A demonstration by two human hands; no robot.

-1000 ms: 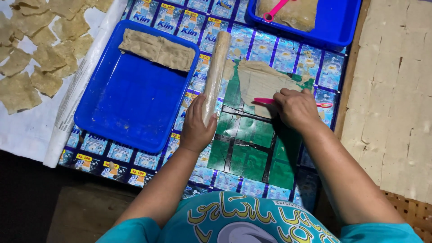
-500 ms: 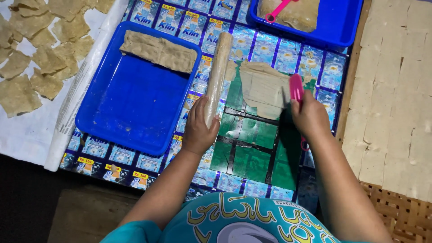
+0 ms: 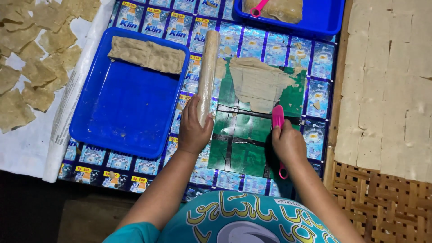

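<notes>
At the far left, torn pieces of thin dough [image 3: 27, 96] lie spread on a white cloth [image 3: 22, 153], well apart from the work. Next comes a blue tray [image 3: 121, 112] with a folded stack of dough sheets [image 3: 146, 54] along its far edge; the stack sits close to the rim, so a knock to the tray could slide it off.

The left hand [image 3: 193, 130] is closed around the near end of a dough-wrapped rolling pin [image 3: 208, 74], which lies just beside the tray on a mat of joined sachet wrappers [image 3: 279, 49]. Held by one end only, the pin could roll or tip toward the tray, and the thin dough around it could crease or tear.

To the right, a ragged, thin dough sheet [image 3: 258, 83] lies flat on the green middle of the mat. The right hand [image 3: 288, 144] grips a pink scraper [image 3: 278, 118], blade pointing away and touching the sheet's near edge. The sheet looks fragile; a steep or fast push could rip it further or bunch it, and the slick mat might shift under pressure.

Beyond, a second blue tray [image 3: 328, 20] holds a dough lump [image 3: 274, 9] and a pink tool. At the far right, cut dough squares [image 3: 387, 85] dry on a woven bamboo rack [image 3: 382, 207], near the right elbow, which could disturb them.
</notes>
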